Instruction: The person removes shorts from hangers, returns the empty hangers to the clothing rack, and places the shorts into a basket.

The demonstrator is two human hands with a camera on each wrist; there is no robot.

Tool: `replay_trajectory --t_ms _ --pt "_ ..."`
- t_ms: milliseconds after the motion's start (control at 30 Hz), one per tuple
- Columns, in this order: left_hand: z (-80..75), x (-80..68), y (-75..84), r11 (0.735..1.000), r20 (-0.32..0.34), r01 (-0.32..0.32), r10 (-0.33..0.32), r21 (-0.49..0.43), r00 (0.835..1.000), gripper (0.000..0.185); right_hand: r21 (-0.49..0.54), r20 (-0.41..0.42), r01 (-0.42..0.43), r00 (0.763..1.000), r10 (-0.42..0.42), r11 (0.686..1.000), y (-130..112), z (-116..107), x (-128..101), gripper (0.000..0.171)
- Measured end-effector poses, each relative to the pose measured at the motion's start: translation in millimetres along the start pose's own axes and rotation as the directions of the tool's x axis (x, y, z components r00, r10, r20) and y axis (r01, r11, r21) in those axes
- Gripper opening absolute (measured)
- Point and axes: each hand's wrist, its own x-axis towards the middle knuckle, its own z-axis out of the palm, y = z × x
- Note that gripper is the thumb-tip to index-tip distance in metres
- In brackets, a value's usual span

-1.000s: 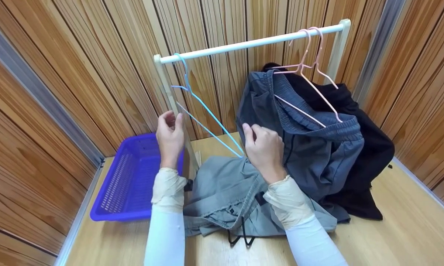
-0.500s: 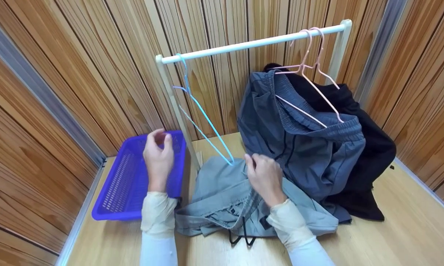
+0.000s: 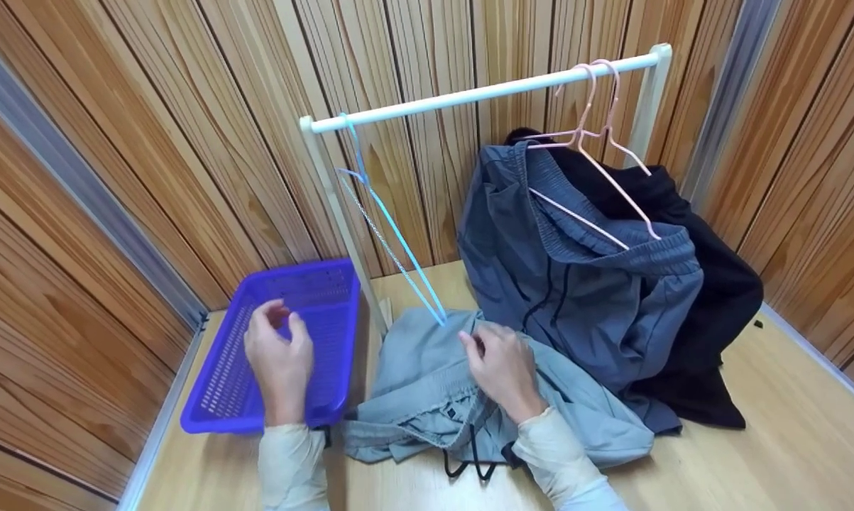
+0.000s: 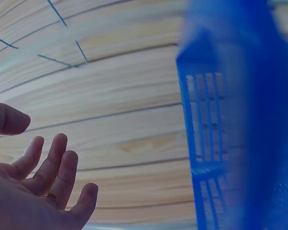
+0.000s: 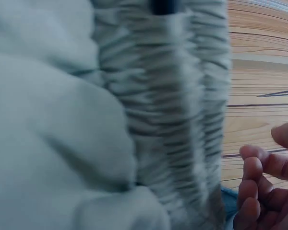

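Compared with a second ago, the left hand (image 3: 277, 358) has moved down and away from the rack post and is now over the purple basket (image 3: 217, 424), its thumb and fingers curved, wide apart and holding nothing. The right hand (image 3: 503, 369) has also dropped, from in front of the blue-grey pants (image 3: 597, 319) to over the light grey pants (image 3: 427, 362); its fingers are loosely curled, with a narrow gap to the thumb and no cloth between them. The blue hanger (image 3: 400, 238) has swung, its low corner now farther left and lower, against the light grey cloth in the head view; whether they touch I cannot tell. The light grey pants lie in much the same place, on the surface (image 3: 789, 426) right of the basket, with black drawstring (image 3: 480, 461) toward the person. That surface is pale wood, set in a corner of board walls (image 3: 427, 57) with metal strips (image 3: 735, 92) at the joins. Counted up: one rack with one white rail (image 3: 427, 104), one basket, three hangers, the blue one and two pink hangers (image 3: 618, 191), and three pants: light grey, blue-grey and black pants (image 3: 728, 305).
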Motion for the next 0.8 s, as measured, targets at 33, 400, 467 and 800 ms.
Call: replay_trajectory --t_ms 33,400,467,800 --pt "-1.5 -1.9 -3.7 1.000 -0.002 0.013 -0.013 0.011 1.000 0.027 0.001 0.013 0.007 1.000 -0.007 1.000 -1 1 -2 0.036" --pt "-16.0 -9.0 -37.3 0.991 -0.023 0.058 -0.056 0.119 0.998 0.026 0.135 0.298 0.041 0.951 -0.080 0.990 -5 6 -20 0.039" --pt "-18.5 -10.9 -43.1 0.987 -0.032 0.076 -0.073 0.138 0.997 0.027 0.173 0.348 0.065 0.929 -0.123 0.983 -2 5 -22 0.044" --pt "-39.2 -13.9 -75.5 0.946 -0.124 0.213 -0.188 0.246 0.974 0.050 0.227 0.592 0.141 0.765 -0.251 0.964 4 6 -32 0.104"
